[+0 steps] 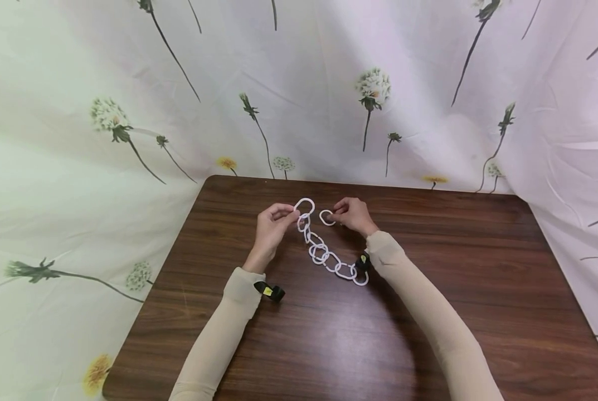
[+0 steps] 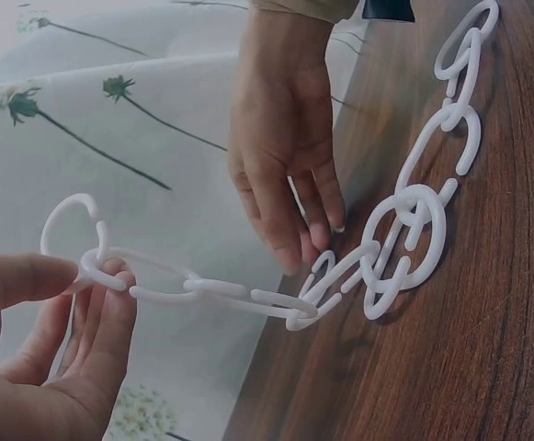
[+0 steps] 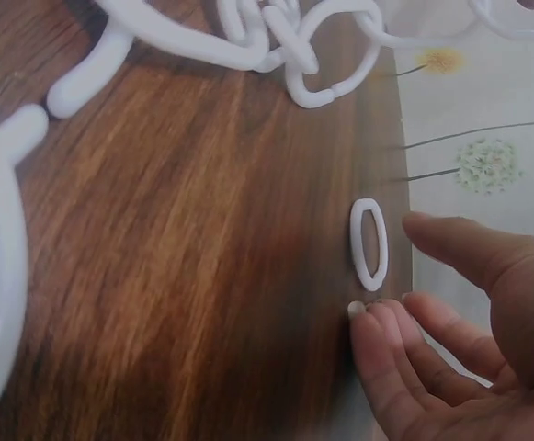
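Observation:
My left hand (image 1: 268, 233) pinches a link near the upper end of a white plastic chain (image 2: 164, 297) between thumb and fingers. The end link (image 1: 306, 199) stands up above those fingertips. From there the chain hangs down and trails over the table toward the right forearm. One loose white link (image 3: 357, 241) lies apart from the chain. Beside it is my right hand (image 1: 355, 215). In the right wrist view the thumb and fingers are spread, with a gap between them and the loose link.
The brown wood-grain table (image 1: 459, 267) has its back edge close beyond both hands. A pale curtain (image 1: 309, 111) printed with dandelions hangs behind and to the sides. Black straps with small devices (image 1: 273, 292) sit at the wrists.

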`<state>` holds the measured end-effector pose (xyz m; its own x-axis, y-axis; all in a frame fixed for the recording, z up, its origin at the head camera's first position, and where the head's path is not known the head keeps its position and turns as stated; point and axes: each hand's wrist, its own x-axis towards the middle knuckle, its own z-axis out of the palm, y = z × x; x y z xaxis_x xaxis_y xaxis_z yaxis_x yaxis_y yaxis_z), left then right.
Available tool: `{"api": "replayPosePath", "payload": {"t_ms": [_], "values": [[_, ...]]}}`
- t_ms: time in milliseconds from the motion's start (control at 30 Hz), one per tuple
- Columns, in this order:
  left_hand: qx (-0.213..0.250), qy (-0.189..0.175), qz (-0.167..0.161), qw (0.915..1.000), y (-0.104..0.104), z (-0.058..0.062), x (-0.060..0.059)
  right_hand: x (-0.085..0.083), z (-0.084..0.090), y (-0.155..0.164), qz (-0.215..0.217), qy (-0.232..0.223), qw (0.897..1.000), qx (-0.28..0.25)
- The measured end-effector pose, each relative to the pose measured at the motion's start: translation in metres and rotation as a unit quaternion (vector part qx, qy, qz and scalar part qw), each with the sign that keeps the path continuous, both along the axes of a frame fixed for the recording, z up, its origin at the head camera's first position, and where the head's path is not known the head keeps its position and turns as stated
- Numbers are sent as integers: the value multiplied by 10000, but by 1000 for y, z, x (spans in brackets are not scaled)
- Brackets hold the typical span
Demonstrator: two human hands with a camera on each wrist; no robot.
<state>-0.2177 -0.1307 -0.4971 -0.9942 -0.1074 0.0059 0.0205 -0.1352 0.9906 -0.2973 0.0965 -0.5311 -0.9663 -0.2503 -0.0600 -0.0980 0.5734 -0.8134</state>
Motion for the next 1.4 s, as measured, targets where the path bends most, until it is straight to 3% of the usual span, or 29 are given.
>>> {"api": "replayPosePath", "payload": {"t_ms": [200, 533, 1067, 1400], "values": [[174, -11, -45, 9998, 1, 1, -1, 0, -2, -5, -22, 119, 9993, 358], [-19, 1, 7, 10000, -1, 4, -1, 0, -9, -8, -146, 201, 9986, 463], [-10, 24, 87, 10000, -4, 1, 0, -2, -11, -9, -122, 267, 9987, 428], [-74, -84, 67, 9999, -4, -1, 1, -3, -15, -2, 174, 336, 9989, 278]]}}
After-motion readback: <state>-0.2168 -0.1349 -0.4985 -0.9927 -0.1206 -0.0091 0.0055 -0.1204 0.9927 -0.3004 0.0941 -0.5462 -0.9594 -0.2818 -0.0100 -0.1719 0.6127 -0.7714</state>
